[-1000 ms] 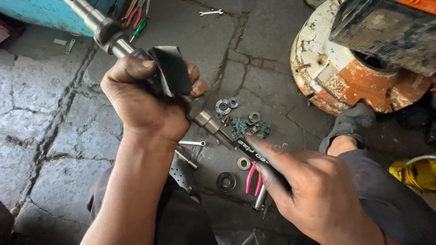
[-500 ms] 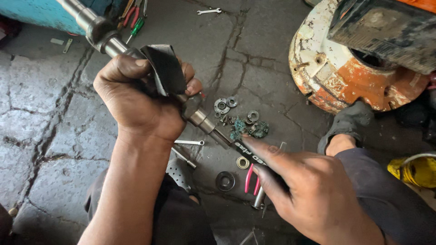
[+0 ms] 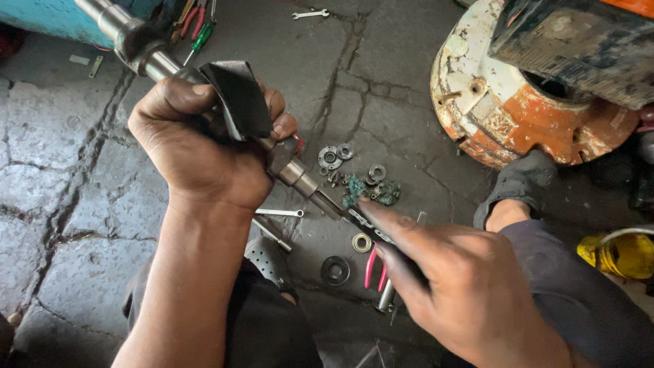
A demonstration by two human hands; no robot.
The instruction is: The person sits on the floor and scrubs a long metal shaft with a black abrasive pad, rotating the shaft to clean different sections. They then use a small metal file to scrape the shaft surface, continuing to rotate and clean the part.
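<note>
A long stepped steel shaft [image 3: 158, 67] runs from the upper left down toward the middle. My left hand [image 3: 197, 143] wraps a dark strip of abrasive sheet [image 3: 238, 99] around the shaft and grips both. My right hand [image 3: 456, 283] holds the shaft's lower end by a black printed sleeve [image 3: 368, 225], index finger stretched along it. Under the shaft, on the cracked stone floor, lie washers and rings [image 3: 332, 157], a greenish scrap pile [image 3: 381, 192], a brass-coloured bearing [image 3: 362, 242], a dark disc [image 3: 336, 270] and pink-handled pliers [image 3: 371, 267].
A round white and orange machine housing [image 3: 518, 109] stands at upper right under a dark block. A small spanner [image 3: 310, 13] and coloured hand tools [image 3: 197, 27] lie at the top. A yellow container [image 3: 616, 255] sits at right. My sandalled foot [image 3: 521, 184] rests near the housing.
Both hands and the shaft have shifted slightly left and up in view. The left hand's grip on the sheet has slid a little along the shaft.
</note>
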